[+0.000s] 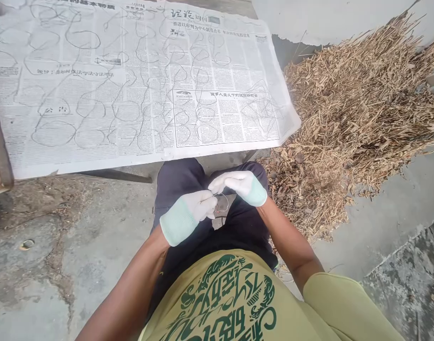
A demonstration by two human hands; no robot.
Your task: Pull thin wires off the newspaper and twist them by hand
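Both my hands wear white gloves with mint cuffs and meet above my lap. My left hand is closed, its thumb and fingertips pinching a thin wire. The wire bends in a small loop below my right hand. My right hand's fingers are pressed together at the wire's upper end, close to my left fingertips. Part of the wire is hidden by the gloves. Beyond my knees, many thin bent wires with loops lie in rows on newspaper sheets.
The newspaper covers a table whose wooden edge shows at the left. A large heap of dry stalks and leaves lies on the concrete floor at the right. A small ring-like object is on the floor at the left.
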